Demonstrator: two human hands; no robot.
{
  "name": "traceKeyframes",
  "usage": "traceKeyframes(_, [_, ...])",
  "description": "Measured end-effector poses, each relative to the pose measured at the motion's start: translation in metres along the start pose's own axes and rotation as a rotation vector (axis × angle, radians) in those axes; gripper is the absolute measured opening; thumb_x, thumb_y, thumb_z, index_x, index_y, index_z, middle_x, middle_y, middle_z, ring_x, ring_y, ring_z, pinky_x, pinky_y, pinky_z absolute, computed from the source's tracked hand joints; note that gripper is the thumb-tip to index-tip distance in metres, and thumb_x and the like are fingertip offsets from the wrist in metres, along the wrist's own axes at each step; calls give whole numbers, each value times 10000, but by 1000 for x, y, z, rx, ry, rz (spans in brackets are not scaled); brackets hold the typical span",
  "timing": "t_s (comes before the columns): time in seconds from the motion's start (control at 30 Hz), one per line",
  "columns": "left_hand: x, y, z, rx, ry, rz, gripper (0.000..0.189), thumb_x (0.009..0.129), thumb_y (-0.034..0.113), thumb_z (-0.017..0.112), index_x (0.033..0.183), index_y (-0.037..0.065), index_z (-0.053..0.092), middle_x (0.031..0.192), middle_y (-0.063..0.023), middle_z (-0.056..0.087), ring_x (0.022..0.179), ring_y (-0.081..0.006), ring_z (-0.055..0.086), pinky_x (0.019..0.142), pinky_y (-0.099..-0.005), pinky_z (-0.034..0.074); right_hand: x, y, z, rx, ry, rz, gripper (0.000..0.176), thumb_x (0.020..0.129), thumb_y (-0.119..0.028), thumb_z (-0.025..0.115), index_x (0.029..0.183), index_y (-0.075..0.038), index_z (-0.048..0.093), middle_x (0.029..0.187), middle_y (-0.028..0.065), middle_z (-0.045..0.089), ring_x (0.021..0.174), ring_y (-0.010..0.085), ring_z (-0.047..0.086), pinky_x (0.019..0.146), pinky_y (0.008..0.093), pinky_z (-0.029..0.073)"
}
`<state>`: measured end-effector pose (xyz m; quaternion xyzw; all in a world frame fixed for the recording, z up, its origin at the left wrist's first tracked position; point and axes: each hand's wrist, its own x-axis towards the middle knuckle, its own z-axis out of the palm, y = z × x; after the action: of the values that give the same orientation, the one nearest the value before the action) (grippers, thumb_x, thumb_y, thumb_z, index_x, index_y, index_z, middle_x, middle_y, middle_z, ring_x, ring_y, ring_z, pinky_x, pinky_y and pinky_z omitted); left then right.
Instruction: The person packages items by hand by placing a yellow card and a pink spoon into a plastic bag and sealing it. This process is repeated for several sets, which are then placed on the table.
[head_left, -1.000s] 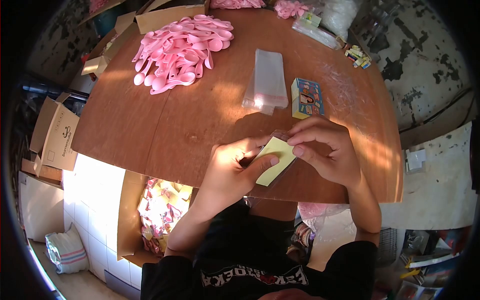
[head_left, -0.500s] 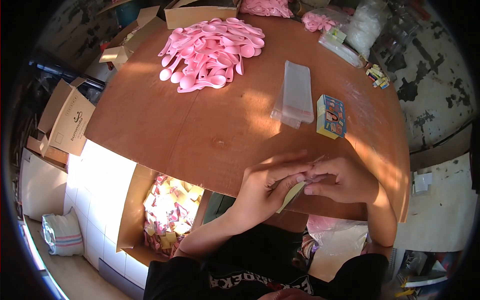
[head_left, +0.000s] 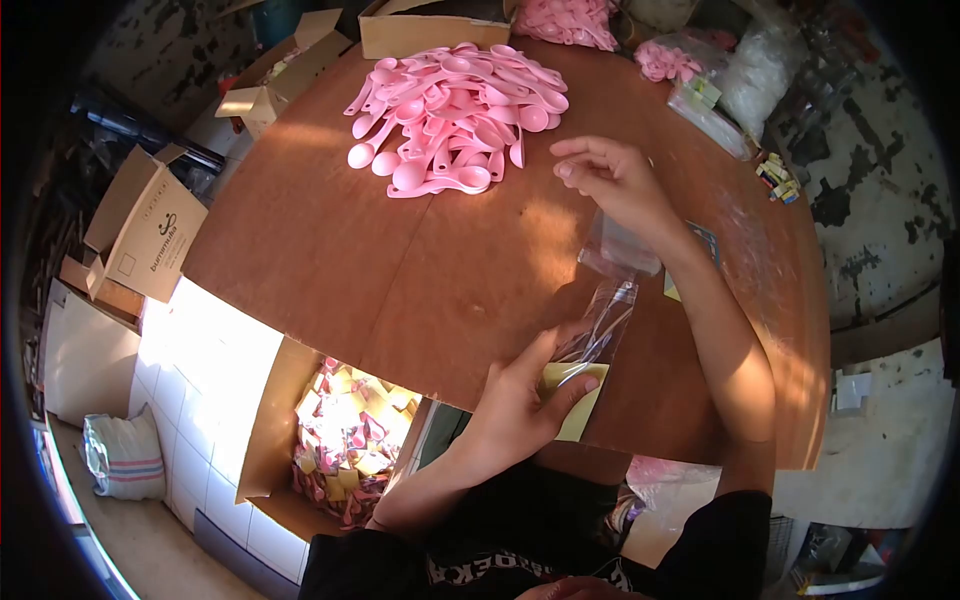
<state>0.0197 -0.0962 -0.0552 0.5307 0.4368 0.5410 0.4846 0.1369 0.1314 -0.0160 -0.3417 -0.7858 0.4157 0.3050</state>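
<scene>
My left hand (head_left: 520,400) grips a clear plastic sleeve (head_left: 598,325) with a yellow packet (head_left: 575,398) inside its lower end, held at the near edge of the round brown table (head_left: 400,270). My right hand (head_left: 610,180) is stretched out over the table, fingers apart and holding nothing, close to the right side of the pile of pink plastic spoons (head_left: 465,105). A stack of clear sleeves (head_left: 620,245) lies under my right wrist. The printed box (head_left: 705,240) is mostly hidden by my right forearm.
An open carton of yellow and pink packets (head_left: 345,435) stands on the floor below the table's near edge. Cardboard boxes (head_left: 150,235) sit to the left and at the back (head_left: 410,30). Bags of pink items (head_left: 670,60) and small packets (head_left: 775,175) lie at the far right.
My right hand let go of the sleeve and reached forward toward the spoon pile. My left hand now holds the sleeve with the yellow packet alone. The view has shifted.
</scene>
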Motion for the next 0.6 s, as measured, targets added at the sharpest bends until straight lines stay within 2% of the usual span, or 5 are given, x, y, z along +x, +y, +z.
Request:
traceKeyframes(0.13, [1,-1,-1,57,12,5,475,857,63,714,1290,7,526,1054,-156,699,1012,-176,664,844,-305,509,60,30,23,-167,195,24,258,852,-165,708,1055,-8,679,908,67,702,810,141,646,732,293,521])
traceKeyframes(0.27, [2,0,-2,69,28,26,459,853,77,720,1274,15,548,1043,-171,699,1012,-207,677,840,-314,512,84,32,34,-240,209,171,278,814,-198,743,1000,1,686,875,78,706,764,154,657,664,290,519])
traceKeyframes(0.37, [3,-1,-3,39,25,18,442,853,83,721,1262,22,562,1033,-173,699,998,-211,683,832,-315,515,85,27,37,-140,189,232,285,794,-192,744,992,3,680,832,76,704,740,164,668,619,296,531])
traceKeyframes(0.47, [3,-4,-4,44,13,26,439,853,85,722,1257,19,565,1024,-170,700,982,-213,688,823,-314,517,77,19,30,-22,131,423,253,821,-199,722,1009,-47,650,909,75,680,740,142,653,618,275,534])
traceKeyframes(0.6, [3,-8,-5,53,17,71,446,849,70,723,1256,-3,555,1018,-170,701,965,-203,691,810,-304,519,51,10,13,195,36,503,265,838,-175,672,1070,-55,628,958,77,666,829,149,647,681,285,541])
